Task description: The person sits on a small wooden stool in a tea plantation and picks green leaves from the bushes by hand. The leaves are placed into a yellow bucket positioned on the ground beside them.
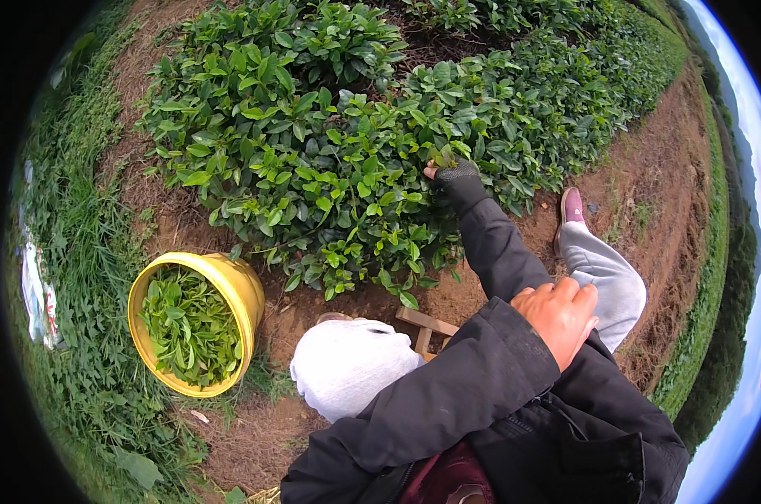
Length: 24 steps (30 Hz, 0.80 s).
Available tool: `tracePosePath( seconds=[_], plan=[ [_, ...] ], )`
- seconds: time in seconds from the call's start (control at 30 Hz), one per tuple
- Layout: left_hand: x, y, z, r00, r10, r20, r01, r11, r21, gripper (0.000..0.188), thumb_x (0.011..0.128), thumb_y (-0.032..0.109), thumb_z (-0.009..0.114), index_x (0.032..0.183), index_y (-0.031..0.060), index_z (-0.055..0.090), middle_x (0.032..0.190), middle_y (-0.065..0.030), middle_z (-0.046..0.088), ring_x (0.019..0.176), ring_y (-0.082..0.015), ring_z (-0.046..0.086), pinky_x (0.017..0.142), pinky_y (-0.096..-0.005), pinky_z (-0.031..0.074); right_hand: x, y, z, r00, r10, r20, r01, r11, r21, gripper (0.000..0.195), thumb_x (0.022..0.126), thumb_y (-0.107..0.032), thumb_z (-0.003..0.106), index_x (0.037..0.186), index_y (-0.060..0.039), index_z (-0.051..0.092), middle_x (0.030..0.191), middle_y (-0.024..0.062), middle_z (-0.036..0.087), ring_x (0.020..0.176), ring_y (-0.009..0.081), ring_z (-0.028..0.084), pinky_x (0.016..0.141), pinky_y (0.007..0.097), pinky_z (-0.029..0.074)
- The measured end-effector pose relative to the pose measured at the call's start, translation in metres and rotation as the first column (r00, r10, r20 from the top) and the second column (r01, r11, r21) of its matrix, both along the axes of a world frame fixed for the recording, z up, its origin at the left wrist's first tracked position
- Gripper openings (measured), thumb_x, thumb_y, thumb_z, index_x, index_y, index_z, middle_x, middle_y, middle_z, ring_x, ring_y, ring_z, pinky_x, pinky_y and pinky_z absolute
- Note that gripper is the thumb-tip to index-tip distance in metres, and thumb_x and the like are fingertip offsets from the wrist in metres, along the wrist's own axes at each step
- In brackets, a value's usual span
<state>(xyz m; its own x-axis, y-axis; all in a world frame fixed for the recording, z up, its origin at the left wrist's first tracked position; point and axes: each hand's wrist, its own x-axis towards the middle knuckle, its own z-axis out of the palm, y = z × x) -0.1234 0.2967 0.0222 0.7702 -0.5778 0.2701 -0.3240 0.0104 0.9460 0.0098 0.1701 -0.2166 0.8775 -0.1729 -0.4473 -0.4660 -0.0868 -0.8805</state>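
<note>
My left hand [560,318], bare and with curled fingers, lies across the dark right jacket sleeve near the elbow; its palm is hidden. Beyond it my right hand [451,171], in a dark fingerless glove, reaches into the side of a leafy green bush [349,164], which looks like a tea bush. Yellowish-green leaves [442,157] show at its fingers, and its thumb tip points left. A yellow plastic bucket [251,296] stands tilted at the left, holding many picked green leaves [188,324].
A small wooden stool or frame [426,324] is on the soil between my legs. My light-grey trouser knees stick out on both sides, with a pink shoe [571,206] at the right. Grass and weeds [84,252] and a white plastic bag [34,290] lie at the far left.
</note>
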Motion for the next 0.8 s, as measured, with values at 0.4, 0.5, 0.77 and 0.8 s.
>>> tracePosePath(
  seconds=[0.4, 0.5, 0.77, 0.8],
  plan=[
    [0.004, 0.001, 0.000, 1.000, -0.002, 0.003, 0.002, 1.000, 0.008, 0.028, 0.081, 0.018, 0.061, 0.100, 0.0007, 0.051, 0.082, -0.0115, 0.051, 0.070, -0.0277, 0.057, 0.065, -0.0367, 0.047, 0.040, 0.022, 0.024, 0.999, -0.008, 0.051, 0.024, 0.945, -0.326, 0.031, 0.076, -0.020, 0.067, 0.101, -0.0043, 0.059, 0.090, 0.0106, 0.064, 0.082, 0.0228, 0.062, 0.072, 0.0326, 0.049],
    [0.004, 0.000, -0.001, 1.000, 0.020, 0.009, -0.020, 1.000, 0.006, 0.027, 0.081, 0.018, 0.061, 0.100, 0.0008, 0.051, 0.081, -0.0112, 0.051, 0.069, -0.0272, 0.057, 0.064, -0.0363, 0.047, 0.048, 0.031, 0.019, 0.971, 0.238, 0.034, -0.141, 0.680, -0.719, 0.035, 0.076, -0.016, 0.066, 0.108, -0.0061, 0.057, 0.100, 0.0100, 0.064, 0.090, 0.0212, 0.062, 0.077, 0.0298, 0.048],
    [0.000, -0.001, -0.006, 1.000, 0.020, -0.018, -0.019, 0.999, 0.032, 0.030, 0.079, 0.020, 0.062, 0.103, 0.0050, 0.051, 0.081, -0.0087, 0.051, 0.072, -0.0260, 0.058, 0.062, -0.0406, 0.045, 0.021, 0.029, 0.022, 0.970, 0.002, -0.243, 0.072, 0.952, 0.298, 0.044, 0.075, -0.004, 0.067, 0.116, -0.0040, 0.050, 0.088, 0.0082, 0.060, 0.075, 0.0178, 0.058, 0.062, 0.0337, 0.051],
    [0.000, 0.000, -0.006, 1.000, 0.027, -0.012, -0.027, 0.999, 0.039, 0.030, 0.079, 0.020, 0.062, 0.103, 0.0051, 0.051, 0.081, -0.0086, 0.051, 0.072, -0.0259, 0.058, 0.062, -0.0405, 0.045, 0.013, 0.025, 0.023, 0.978, -0.016, -0.208, 0.094, 0.924, 0.370, 0.043, 0.075, -0.004, 0.068, 0.114, -0.0034, 0.051, 0.089, 0.0080, 0.059, 0.074, 0.0169, 0.058, 0.061, 0.0334, 0.051]
  ],
)
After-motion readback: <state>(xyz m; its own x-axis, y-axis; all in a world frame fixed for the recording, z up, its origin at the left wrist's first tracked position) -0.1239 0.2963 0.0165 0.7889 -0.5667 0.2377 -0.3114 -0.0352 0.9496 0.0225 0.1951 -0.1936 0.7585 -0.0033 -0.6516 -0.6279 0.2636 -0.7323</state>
